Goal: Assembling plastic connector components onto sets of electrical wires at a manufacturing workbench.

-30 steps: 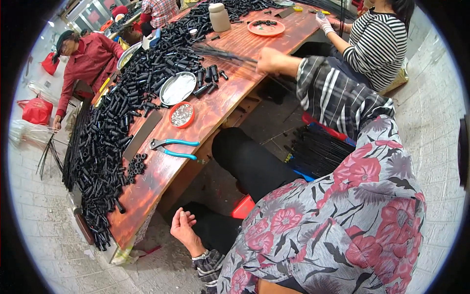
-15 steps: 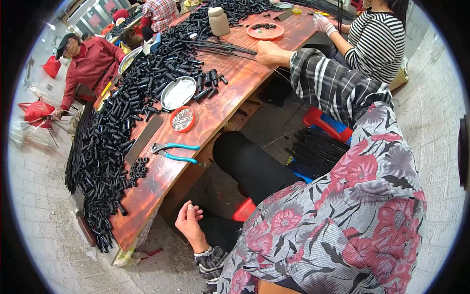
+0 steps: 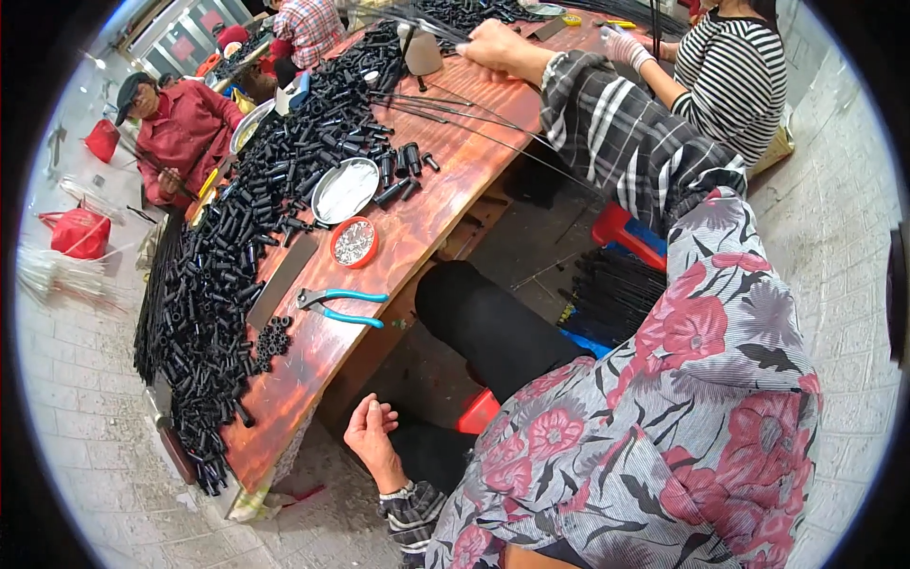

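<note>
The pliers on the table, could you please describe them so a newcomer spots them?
On the reddish wooden table, find the round red dish. Just below it in the view, near the table's edge, lie the pliers, whose blue handles stand out from the black parts.

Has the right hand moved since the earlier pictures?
Yes: the right hand has moved farther across the table, closer to the standing beige jar.

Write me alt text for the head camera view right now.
A person's right hand holds thin dark rods above a reddish table heaped with black tubes; the left hand, loosely curled, holds nothing visible. Blue-handled pliers lie on the table.
</note>
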A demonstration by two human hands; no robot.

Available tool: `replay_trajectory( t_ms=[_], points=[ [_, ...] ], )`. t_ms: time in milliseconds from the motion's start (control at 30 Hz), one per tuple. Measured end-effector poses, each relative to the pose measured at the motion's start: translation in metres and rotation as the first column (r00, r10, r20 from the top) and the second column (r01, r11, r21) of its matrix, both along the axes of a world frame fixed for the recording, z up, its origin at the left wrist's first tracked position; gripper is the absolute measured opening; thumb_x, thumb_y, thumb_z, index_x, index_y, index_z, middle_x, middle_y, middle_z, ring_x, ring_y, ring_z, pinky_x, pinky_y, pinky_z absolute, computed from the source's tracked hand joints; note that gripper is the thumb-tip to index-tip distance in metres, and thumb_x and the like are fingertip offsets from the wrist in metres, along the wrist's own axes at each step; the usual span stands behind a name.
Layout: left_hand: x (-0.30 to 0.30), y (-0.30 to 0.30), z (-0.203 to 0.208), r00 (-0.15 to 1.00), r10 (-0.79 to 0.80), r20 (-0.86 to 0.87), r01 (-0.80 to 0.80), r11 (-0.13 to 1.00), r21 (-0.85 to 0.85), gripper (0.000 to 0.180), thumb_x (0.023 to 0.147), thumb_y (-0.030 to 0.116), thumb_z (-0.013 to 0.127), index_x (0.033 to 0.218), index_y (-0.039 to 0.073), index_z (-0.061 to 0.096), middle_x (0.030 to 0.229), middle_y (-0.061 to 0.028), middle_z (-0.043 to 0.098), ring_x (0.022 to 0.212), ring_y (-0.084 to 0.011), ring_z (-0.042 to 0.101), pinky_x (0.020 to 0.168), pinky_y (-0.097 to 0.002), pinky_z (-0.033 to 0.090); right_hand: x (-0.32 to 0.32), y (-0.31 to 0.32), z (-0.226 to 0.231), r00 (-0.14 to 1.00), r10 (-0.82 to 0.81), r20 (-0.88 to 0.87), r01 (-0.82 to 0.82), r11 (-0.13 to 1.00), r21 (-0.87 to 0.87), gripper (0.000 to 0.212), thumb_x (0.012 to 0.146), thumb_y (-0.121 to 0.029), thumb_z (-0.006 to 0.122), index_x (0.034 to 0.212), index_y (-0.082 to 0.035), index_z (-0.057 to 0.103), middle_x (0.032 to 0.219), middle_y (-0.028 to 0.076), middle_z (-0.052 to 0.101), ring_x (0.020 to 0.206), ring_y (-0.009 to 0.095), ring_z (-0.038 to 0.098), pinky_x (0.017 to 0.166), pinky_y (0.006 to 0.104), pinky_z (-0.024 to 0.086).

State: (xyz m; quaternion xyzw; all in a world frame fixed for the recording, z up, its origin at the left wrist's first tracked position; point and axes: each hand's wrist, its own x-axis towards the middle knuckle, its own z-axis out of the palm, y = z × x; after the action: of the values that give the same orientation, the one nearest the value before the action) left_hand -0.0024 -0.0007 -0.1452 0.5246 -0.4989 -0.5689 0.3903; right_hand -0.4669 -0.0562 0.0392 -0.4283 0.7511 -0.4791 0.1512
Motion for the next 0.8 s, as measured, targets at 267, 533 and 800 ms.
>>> replay_trajectory(
  t_ms=[267,533,800],
  points=[
    [0.002,0.011,0.003,1.0,-0.027,-0.001,0.027,0.999,-0.036,0.021,0.082,0.014,0.055,0.096,-0.001,0.058,0.071,-0.0078,0.061,0.055,-0.0118,0.057,0.046,-0.0208,0.045,-0.012,-0.061,0.071,0.991,-0.103,-0.082,-0.002,0.608,-0.794,0.014,0.072,-0.012,0.058,0.067,0.002,0.06,0.053,0.008,0.054,0.048,0.016,0.052,0.047,0.0287,0.04],
    [-0.005,0.026,0.011,0.998,0.018,0.052,-0.018,1.0,-0.006,0.021,0.082,0.013,0.055,0.097,-0.002,0.058,0.071,-0.0079,0.06,0.055,-0.0113,0.056,0.046,-0.0205,0.045,0.036,-0.015,-0.004,0.994,0.007,0.112,0.081,0.653,-0.753,0.028,0.081,-0.023,0.056,0.061,-0.003,0.056,0.052,0.0,0.051,0.044,0.005,0.044,0.039,0.0207,0.032],
    [-0.055,0.014,0.059,0.999,-0.036,0.025,0.039,0.991,-0.129,0.02,0.082,0.011,0.055,0.097,-0.002,0.059,0.074,-0.0054,0.06,0.06,-0.0087,0.055,0.054,-0.0198,0.044,0.045,0.008,-0.007,0.989,0.14,0.054,-0.077,0.782,-0.618,0.032,0.083,-0.028,0.054,0.061,-0.006,0.057,0.048,-0.006,0.044,0.044,0.002,0.038,0.041,0.019,0.027]
  ],
)
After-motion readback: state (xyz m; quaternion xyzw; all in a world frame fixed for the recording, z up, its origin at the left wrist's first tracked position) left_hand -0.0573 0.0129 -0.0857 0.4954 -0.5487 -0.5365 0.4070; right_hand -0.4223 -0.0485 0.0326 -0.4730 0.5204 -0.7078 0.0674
